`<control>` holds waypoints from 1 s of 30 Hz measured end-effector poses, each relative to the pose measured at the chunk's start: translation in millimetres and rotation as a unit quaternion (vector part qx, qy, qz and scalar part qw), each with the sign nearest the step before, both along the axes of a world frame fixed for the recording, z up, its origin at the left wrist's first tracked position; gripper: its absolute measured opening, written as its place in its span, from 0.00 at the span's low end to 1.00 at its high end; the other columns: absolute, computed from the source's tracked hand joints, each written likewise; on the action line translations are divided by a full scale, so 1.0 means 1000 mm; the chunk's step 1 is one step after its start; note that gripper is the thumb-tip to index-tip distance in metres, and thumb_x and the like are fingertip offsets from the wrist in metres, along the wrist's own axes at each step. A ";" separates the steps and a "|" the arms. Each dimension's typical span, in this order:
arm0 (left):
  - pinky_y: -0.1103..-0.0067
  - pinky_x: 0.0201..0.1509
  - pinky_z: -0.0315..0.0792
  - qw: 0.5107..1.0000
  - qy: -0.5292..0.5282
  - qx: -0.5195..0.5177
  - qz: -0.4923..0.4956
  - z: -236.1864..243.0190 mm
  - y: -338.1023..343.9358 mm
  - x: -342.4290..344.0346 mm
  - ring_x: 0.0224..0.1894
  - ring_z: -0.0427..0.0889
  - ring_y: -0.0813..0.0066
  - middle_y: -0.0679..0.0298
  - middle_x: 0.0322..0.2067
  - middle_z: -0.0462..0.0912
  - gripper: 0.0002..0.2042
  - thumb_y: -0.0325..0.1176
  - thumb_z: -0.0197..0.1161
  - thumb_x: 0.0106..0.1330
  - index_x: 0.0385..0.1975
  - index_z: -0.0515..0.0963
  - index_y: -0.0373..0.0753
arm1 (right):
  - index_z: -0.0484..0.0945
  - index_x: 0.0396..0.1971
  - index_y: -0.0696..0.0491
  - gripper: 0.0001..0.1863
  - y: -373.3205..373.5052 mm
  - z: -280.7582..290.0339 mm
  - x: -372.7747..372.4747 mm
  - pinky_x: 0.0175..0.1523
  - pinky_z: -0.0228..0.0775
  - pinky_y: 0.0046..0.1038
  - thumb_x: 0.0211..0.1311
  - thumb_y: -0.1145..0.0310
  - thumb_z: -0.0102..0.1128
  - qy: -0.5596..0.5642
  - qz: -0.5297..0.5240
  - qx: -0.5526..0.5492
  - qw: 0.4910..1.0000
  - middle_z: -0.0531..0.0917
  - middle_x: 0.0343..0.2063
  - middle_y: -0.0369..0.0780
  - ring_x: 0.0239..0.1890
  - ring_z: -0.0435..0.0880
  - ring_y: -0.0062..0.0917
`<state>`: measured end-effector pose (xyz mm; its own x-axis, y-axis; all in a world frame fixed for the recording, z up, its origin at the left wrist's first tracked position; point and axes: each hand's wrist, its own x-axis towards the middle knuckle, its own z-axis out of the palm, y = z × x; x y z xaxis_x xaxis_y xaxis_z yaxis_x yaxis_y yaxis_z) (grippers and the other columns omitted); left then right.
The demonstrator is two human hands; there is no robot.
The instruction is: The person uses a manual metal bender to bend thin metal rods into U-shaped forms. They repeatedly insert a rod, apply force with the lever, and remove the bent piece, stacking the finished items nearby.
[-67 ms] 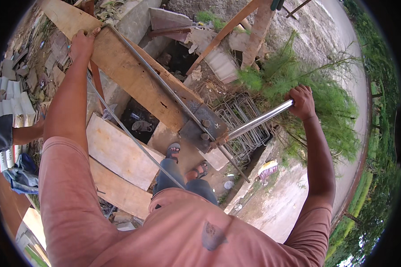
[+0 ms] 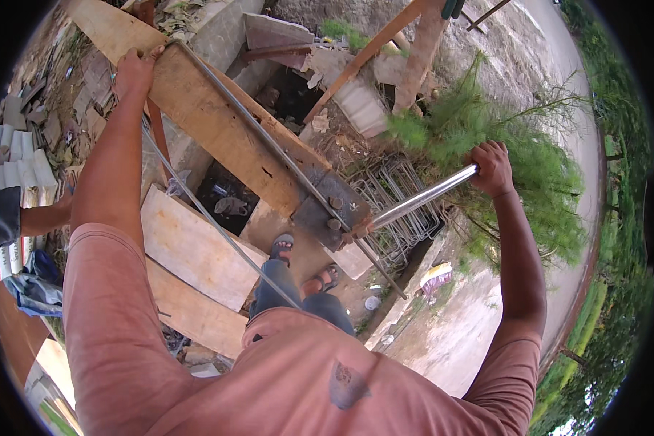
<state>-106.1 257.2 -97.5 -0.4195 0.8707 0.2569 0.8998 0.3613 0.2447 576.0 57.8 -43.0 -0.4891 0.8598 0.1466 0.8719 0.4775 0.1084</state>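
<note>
A long steel rod [image 2: 251, 123] lies along a wooden plank [image 2: 203, 109], slanting from far left toward the middle. My left hand [image 2: 134, 71] is closed at the rod's bent far end, against the plank's edge. The rod's lower part passes between metal pegs [image 2: 334, 213] on a dark metal plate [image 2: 316, 211] fixed at the plank's near end. Wrapped round the end of a shiny metal pipe handle [image 2: 429, 195] is my right hand [image 2: 492, 167]. The handle's other end meets a rusty fitting [image 2: 356, 231] beside the pegs.
Bent steel bars [image 2: 396, 196] are piled beyond the plate, near a feathery green bush [image 2: 516, 174]. A second rod [image 2: 203, 211] crosses above boards [image 2: 196, 243] at left. Dark pits [image 2: 225, 196] lie beneath the plank. Another person's arm [image 2: 43, 218] shows at the left edge.
</note>
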 end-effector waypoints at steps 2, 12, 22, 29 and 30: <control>0.57 0.56 0.67 1.000 0.004 -0.006 0.004 -0.001 0.003 0.000 0.56 0.74 0.51 0.50 0.53 0.76 0.39 0.70 0.56 0.54 0.52 0.74 0.39 | 0.71 0.17 0.47 0.09 0.000 0.000 0.002 0.39 0.62 0.37 0.39 0.68 0.66 -0.015 -0.010 -0.018 1.000 0.73 0.20 0.37 0.31 0.75 0.34; 0.54 0.58 0.66 1.000 -0.001 -0.020 0.008 -0.010 0.017 -0.014 0.59 0.72 0.53 0.54 0.56 0.73 0.40 0.72 0.54 0.54 0.55 0.73 0.44 | 0.73 0.16 0.47 0.09 -0.013 0.002 -0.007 0.39 0.63 0.36 0.35 0.70 0.66 0.009 -0.039 0.002 0.999 0.73 0.19 0.37 0.30 0.76 0.35; 0.55 0.60 0.65 1.000 0.014 -0.012 -0.003 -0.002 0.014 -0.006 0.59 0.71 0.50 0.52 0.56 0.73 0.39 0.71 0.55 0.55 0.56 0.72 0.44 | 0.76 0.19 0.49 0.05 -0.057 0.008 -0.012 0.42 0.64 0.36 0.35 0.73 0.61 -0.031 -0.168 -0.001 0.985 0.78 0.23 0.40 0.34 0.78 0.37; 0.43 0.61 0.56 1.000 -0.017 -0.019 0.009 -0.004 0.014 -0.001 0.64 0.64 0.49 0.57 0.62 0.67 0.38 0.71 0.53 0.56 0.60 0.68 0.50 | 0.76 0.18 0.53 0.02 -0.202 0.008 -0.057 0.41 0.66 0.40 0.39 0.74 0.57 -0.061 -0.387 0.003 0.920 0.80 0.21 0.43 0.32 0.80 0.39; 0.42 0.61 0.55 1.000 -0.016 -0.018 0.007 0.000 0.011 0.008 0.65 0.64 0.49 0.57 0.62 0.67 0.38 0.71 0.53 0.56 0.61 0.68 0.50 | 0.76 0.17 0.54 0.02 -0.227 0.004 -0.065 0.37 0.67 0.41 0.39 0.73 0.58 -0.048 -0.386 0.029 0.921 0.79 0.19 0.45 0.27 0.80 0.42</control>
